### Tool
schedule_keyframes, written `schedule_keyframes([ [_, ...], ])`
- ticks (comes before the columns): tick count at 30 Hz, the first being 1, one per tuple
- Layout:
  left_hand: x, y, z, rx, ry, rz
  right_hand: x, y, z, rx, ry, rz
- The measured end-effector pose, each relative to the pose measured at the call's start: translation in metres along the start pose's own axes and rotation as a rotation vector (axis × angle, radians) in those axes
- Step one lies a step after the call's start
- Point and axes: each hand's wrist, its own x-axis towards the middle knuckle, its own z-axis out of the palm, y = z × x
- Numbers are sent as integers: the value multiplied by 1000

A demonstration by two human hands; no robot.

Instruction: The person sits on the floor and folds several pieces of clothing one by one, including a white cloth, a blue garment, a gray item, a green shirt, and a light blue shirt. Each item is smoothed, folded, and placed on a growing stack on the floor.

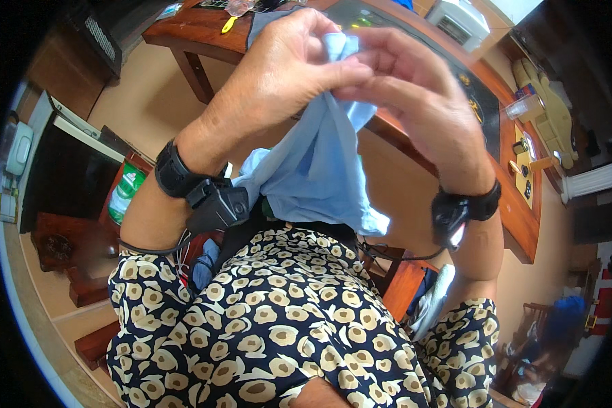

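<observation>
A light blue cloth garment (311,168) hangs in folds from between my hands, in front of my lap. My left hand (290,61) pinches its gathered top, with the thumb pointing right. On the other side of the same bunched part, my right hand (408,76) grips the fabric with bent fingers; this hand is slightly blurred. Two rounded folds of the cloth stick up between the hands. The garment's lower edge spreads out above my patterned clothing, and a crumpled corner hangs at the right. What kind of garment it is, I cannot tell.
A wooden table (515,224) with a dark mat (482,102) stands ahead and to the right. A yellow-handled tool (229,24) lies near its left end. A green and white packet (126,193) rests at my left. Black strapped devices (219,204) with cables sit on both wrists.
</observation>
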Motion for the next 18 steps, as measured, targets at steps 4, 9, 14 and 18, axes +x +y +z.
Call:
schedule_keyframes([
  [4,5,4,-8,-135,-92,61,0,-10,-18,-343,-25,-102],
  [9,13,12,-10,-449,-146,-58,18,4,-27,-690,-25,-382],
  [14,6,7,-14,-475,-185,159,23,13,-35,-685,-163,71],
  [18,6,-21,-19,-269,-31,431,10,-13,-51,-808,-33,-112],
])
